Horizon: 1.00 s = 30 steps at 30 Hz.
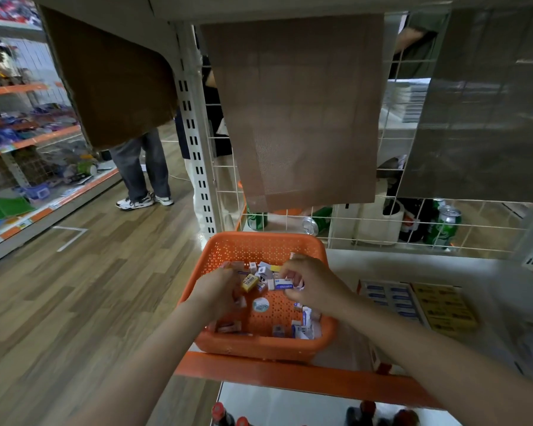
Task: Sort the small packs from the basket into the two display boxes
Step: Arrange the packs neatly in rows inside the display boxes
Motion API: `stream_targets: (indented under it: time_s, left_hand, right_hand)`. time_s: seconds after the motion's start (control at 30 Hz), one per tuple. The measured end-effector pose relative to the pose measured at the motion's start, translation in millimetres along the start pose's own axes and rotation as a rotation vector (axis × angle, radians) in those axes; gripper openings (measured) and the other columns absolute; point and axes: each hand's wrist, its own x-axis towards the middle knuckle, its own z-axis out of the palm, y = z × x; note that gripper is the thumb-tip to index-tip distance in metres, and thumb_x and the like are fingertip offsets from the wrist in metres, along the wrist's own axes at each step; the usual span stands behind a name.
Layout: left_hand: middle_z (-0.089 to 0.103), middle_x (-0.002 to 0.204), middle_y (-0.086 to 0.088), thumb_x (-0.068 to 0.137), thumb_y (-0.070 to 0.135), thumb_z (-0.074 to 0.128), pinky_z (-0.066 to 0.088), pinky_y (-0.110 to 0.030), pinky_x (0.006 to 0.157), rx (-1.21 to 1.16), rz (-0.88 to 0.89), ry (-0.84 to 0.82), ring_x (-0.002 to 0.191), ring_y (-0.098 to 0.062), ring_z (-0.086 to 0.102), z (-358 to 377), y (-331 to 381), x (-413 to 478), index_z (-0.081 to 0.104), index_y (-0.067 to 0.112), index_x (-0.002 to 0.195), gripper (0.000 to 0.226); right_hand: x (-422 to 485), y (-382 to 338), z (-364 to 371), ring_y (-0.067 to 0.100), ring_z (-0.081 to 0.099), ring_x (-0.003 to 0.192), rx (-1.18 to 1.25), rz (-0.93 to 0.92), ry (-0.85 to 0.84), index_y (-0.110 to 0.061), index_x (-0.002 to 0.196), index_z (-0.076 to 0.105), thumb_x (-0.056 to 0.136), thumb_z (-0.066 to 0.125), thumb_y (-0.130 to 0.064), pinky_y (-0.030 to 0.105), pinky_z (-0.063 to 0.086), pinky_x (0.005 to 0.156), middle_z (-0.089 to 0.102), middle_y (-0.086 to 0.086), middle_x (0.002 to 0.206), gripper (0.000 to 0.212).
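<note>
An orange perforated plastic basket [259,345] is set on a white shelf [413,272]. Just to its right stand two display boxes, one of blue-and-white packs [388,299] and one of yellow packs [443,305]. Loose small packs [303,325], too jumbled to be counted, lie in the basket. One yellow pack [249,282] is pinched by the left hand [216,290]; one white-and-blue eraser pack [283,285] is gripped in the curled fingers of the right hand [311,284].
</note>
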Motion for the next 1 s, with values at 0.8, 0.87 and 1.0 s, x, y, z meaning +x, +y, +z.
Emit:
stream_targets:
  time_s: [0.8,0.87,1.0]
  left_hand:
    - [0.056,0.117,0.004,0.084,0.021,0.063,0.034,-0.019,0.073,-0.144,0.351,0.231,0.108,-0.014,0.054,-25,170,-3,0.061,0.021,0.111,0.027]
    - [0.056,0.116,0.003,0.084,0.021,0.063,0.035,-0.02,0.073,-0.154,0.368,0.221,0.107,-0.013,0.054,-21,177,-3,0.061,0.02,0.111,0.027]
    - [0.056,0.115,0.002,0.083,0.02,0.065,0.039,-0.02,0.077,-0.166,0.38,0.194,0.105,-0.013,0.054,-16,180,-2,0.061,0.017,0.109,0.026]
  right_hand:
    - [-150,92,-100,0.014,0.06,0.077,-0.147,0.363,0.116,-0.018,0.083,0.064,0.073,0.078,-0.016,0.031,0.053,0.075,0.061,-0.001,0.086,0.017]
    - [-156,106,-91,0.009,0.064,0.079,-0.159,0.387,0.075,-0.02,0.084,0.068,0.069,0.08,-0.02,0.028,0.054,0.074,0.066,-0.005,0.084,0.019]
    - [-160,104,-78,0.003,0.056,0.086,-0.222,0.388,0.007,-0.028,0.082,0.06,0.075,0.076,-0.024,0.017,0.044,0.076,0.064,-0.013,0.09,0.018]
